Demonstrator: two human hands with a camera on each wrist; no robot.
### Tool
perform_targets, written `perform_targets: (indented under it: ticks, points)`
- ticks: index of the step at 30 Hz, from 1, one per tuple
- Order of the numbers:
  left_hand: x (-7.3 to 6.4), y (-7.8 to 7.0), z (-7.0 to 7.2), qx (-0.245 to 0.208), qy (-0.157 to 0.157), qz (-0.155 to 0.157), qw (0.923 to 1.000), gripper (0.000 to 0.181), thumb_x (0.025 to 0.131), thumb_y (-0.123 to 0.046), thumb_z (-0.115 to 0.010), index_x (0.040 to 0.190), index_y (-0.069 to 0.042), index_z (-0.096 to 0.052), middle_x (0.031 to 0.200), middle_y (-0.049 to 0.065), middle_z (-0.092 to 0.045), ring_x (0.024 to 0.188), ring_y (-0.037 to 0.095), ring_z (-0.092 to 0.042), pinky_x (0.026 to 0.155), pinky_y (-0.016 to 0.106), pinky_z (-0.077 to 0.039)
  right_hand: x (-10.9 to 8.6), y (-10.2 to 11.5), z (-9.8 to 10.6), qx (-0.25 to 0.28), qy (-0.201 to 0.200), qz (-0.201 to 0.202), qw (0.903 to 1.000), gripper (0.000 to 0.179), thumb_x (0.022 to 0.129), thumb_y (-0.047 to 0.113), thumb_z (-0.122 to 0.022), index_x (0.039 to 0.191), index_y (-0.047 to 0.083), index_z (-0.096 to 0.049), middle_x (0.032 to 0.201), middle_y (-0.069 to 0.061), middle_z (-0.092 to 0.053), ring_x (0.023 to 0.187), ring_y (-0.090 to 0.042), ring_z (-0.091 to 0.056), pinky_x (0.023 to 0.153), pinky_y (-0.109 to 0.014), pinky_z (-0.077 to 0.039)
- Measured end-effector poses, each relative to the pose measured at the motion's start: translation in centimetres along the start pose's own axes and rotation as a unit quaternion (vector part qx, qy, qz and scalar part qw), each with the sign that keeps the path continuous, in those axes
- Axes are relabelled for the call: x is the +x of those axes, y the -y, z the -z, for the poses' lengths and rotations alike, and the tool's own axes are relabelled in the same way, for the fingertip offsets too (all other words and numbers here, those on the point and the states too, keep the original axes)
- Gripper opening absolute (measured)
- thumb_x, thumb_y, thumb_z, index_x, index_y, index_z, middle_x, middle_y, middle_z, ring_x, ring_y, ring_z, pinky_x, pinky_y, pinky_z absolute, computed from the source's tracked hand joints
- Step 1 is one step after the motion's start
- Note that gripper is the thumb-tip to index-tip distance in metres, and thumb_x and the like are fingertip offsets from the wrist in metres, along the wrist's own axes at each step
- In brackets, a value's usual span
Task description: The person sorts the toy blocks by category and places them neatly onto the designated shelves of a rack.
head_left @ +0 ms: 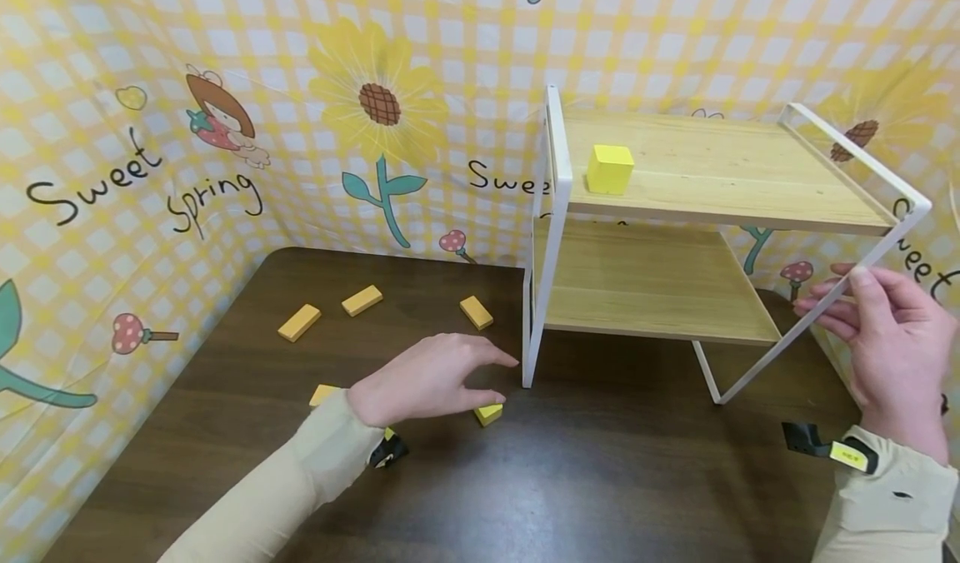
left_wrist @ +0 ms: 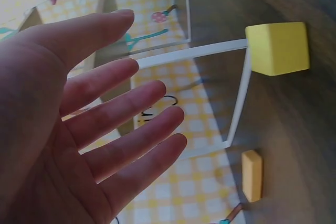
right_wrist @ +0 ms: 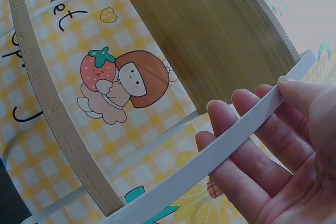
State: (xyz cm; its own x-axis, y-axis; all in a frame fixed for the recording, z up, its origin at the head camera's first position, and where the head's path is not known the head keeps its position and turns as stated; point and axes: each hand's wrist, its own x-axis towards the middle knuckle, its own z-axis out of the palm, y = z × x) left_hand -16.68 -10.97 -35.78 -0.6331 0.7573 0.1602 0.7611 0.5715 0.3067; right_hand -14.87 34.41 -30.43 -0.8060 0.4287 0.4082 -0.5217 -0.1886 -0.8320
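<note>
A two-tier wooden shelf (head_left: 720, 163) with white metal side frames stands on the dark table. My right hand (head_left: 892, 321) pinches the right white side bar, the thumb in front and the fingers behind it. The right wrist view shows that white bar (right_wrist: 210, 153) lying across the fingers. My left hand (head_left: 431, 376), fingers extended and nothing in them, is over the table beside the shelf's left leg. Below its thumb a yellow cube (head_left: 489, 415) is partly hidden; the left wrist view shows this cube (left_wrist: 278, 49) whole. Another yellow cube (head_left: 609, 170) sits on the top tier, at the left.
Orange blocks lie about the table's left half: one block (head_left: 299, 322) farthest left, a second (head_left: 362, 301) beside it, a third (head_left: 476, 312) near the shelf's left leg, and another (head_left: 323, 395) partly behind the left sleeve. A checked cloth (head_left: 480, 88) hangs behind the table.
</note>
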Motion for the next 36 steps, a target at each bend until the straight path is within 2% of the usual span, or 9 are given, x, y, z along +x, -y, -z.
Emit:
perform_targets:
  ticks: [9, 15, 21, 28, 36]
  points:
    - [0.0, 0.7, -1.8, 0.012, 0.042, 0.008, 0.9990, 0.038, 0.091, -0.033, -0.076, 0.125, -0.016, -0.074, 0.120, -0.006, -0.069, 0.112, 0.010, -0.063, 0.095, 0.034, -0.051, 0.0, 0.1, -0.1, -0.001, 0.004, 0.009, 1.0000, 0.028, 0.098, 0.003, -0.066, 0.105, -0.023, -0.061, 0.080, -0.023, -0.069, 0.064, -0.027, -0.073, 0.062, -0.035, -0.057]
    - [0.0, 1.1, -3.0, 0.013, 0.059, 0.003, 0.9981, 0.039, 0.087, -0.031, -0.078, 0.124, -0.016, -0.074, 0.118, -0.006, -0.069, 0.110, 0.010, -0.064, 0.094, 0.034, -0.051, 0.1, 0.2, -0.1, -0.007, 0.009, 0.013, 0.9999, 0.029, 0.098, 0.003, -0.065, 0.106, -0.024, -0.060, 0.080, -0.023, -0.069, 0.063, -0.027, -0.073, 0.062, -0.035, -0.057]
    - [0.2, 1.1, -3.6, 0.016, 0.071, -0.001, 0.9973, 0.039, 0.086, -0.026, -0.079, 0.122, -0.014, -0.075, 0.118, -0.004, -0.069, 0.107, 0.010, -0.064, 0.092, 0.034, -0.052, 0.1, 0.1, -0.2, 0.002, 0.011, 0.018, 0.9998, 0.033, 0.097, 0.004, -0.066, 0.107, -0.027, -0.058, 0.079, -0.024, -0.069, 0.063, -0.027, -0.073, 0.061, -0.035, -0.057]
    - [0.4, 1.2, -4.1, 0.007, 0.083, -0.002, 0.9965, 0.037, 0.083, -0.020, -0.080, 0.119, -0.014, -0.076, 0.115, -0.005, -0.070, 0.101, 0.008, -0.064, 0.086, 0.031, -0.053, 0.0, 0.0, -0.2, -0.001, 0.004, 0.012, 0.9999, 0.030, 0.097, 0.003, -0.067, 0.105, -0.025, -0.060, 0.079, -0.023, -0.069, 0.063, -0.027, -0.073, 0.062, -0.035, -0.057]
    - [0.5, 1.2, -4.4, 0.016, 0.088, -0.012, 0.9959, 0.035, 0.079, -0.015, -0.083, 0.113, -0.014, -0.078, 0.111, -0.004, -0.072, 0.095, 0.009, -0.064, 0.083, 0.030, -0.054, 0.0, 0.0, -0.1, -0.006, 0.000, 0.007, 1.0000, 0.026, 0.098, 0.003, -0.066, 0.104, -0.022, -0.062, 0.079, -0.022, -0.069, 0.062, -0.026, -0.073, 0.062, -0.035, -0.057]
